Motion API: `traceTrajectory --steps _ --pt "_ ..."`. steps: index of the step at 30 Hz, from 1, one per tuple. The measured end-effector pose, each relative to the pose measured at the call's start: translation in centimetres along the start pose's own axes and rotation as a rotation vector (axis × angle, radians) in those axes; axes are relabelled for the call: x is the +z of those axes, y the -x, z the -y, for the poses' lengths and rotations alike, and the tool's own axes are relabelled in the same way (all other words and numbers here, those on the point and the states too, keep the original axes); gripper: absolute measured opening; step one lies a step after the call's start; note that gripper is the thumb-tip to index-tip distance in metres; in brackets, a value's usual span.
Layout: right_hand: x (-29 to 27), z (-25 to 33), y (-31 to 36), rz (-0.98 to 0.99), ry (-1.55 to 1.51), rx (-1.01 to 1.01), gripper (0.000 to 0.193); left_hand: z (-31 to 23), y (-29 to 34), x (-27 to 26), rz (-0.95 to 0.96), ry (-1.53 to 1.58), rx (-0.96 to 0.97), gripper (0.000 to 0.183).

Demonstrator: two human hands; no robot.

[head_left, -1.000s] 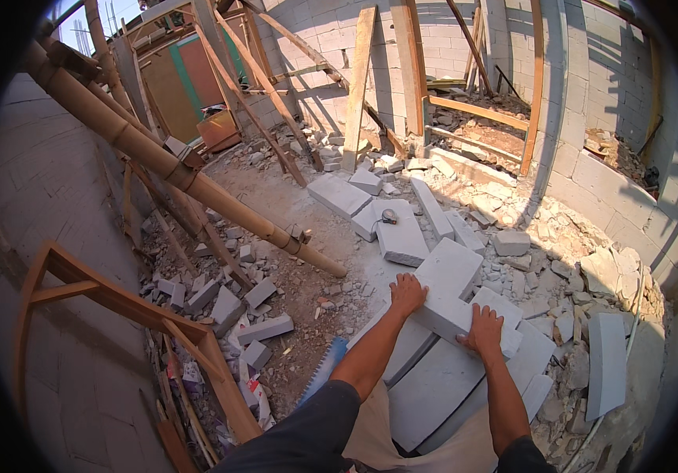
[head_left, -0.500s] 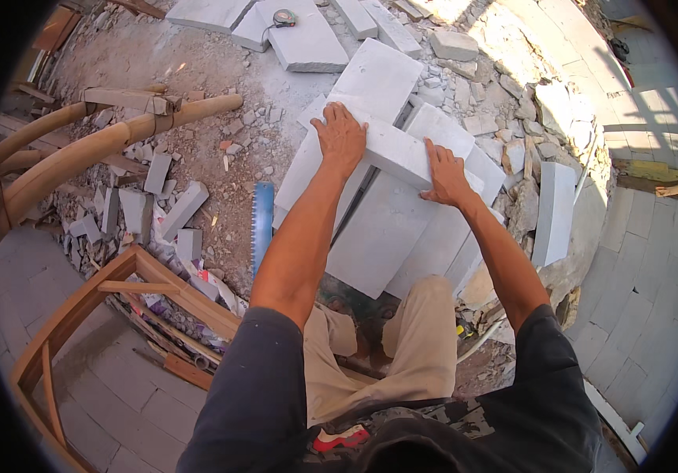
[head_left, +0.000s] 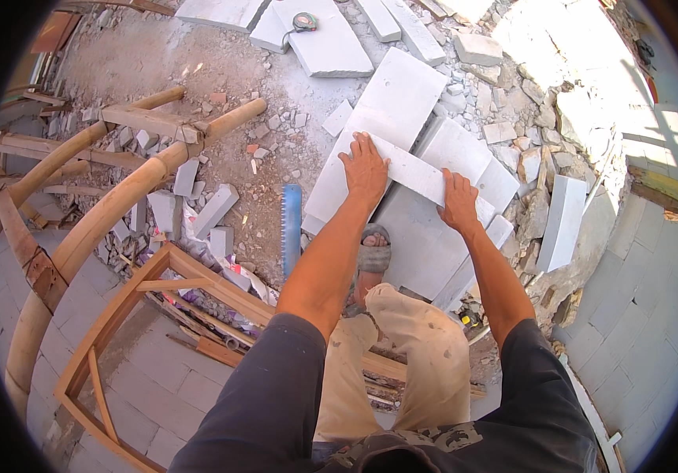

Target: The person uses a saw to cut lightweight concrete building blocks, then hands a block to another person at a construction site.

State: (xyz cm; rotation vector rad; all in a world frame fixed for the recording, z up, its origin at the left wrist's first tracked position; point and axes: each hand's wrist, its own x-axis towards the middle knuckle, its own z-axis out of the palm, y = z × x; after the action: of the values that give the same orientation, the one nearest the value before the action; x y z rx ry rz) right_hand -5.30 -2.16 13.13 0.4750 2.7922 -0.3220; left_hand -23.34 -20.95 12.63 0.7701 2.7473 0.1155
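Note:
A narrow strip of pale lightweight concrete block [head_left: 411, 170] lies across several larger pale slabs [head_left: 402, 94]. My left hand [head_left: 365, 167] grips its left end, fingers curled over the far edge. Around the right end is my right hand [head_left: 458, 200], its thumb on the near side and partly hidden. Below the strip, my sandalled foot [head_left: 374, 254] is on or beside the slabs; its exact contact cannot be made out. A blue toothed saw blade [head_left: 291, 229] lies left of the slabs, its lower part hidden behind my left forearm.
Bamboo poles [head_left: 146, 173] and a wooden frame [head_left: 118, 315] stand at left, near broken block pieces [head_left: 217, 211]. A tape measure [head_left: 304, 22] rests on a far slab [head_left: 327, 47]. Rubble [head_left: 540, 162] and a leaning block [head_left: 563, 223] are at right.
My view has shifted, so the scene sits farther right and lower. My sandalled foot has come into view by the slabs. Both hands keep hold of the strip, which now shows less of its near side.

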Motion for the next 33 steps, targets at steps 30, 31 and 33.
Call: traceTrajectory --steps 30,31,33 --pt "-20.2 9.0 -12.9 0.643 -0.049 0.385 0.105 26.2 21.9 -32.3 0.784 0.838 -0.882 0.054" --pt "-21.1 8.9 -13.1 0.648 -0.045 0.406 0.107 26.3 20.9 -32.5 0.748 1.01 -0.956 0.054" --pt "-23.2 9.6 -13.0 0.69 -0.033 0.428 0.12 27.0 20.6 -31.5 0.336 0.868 -0.502 0.052"
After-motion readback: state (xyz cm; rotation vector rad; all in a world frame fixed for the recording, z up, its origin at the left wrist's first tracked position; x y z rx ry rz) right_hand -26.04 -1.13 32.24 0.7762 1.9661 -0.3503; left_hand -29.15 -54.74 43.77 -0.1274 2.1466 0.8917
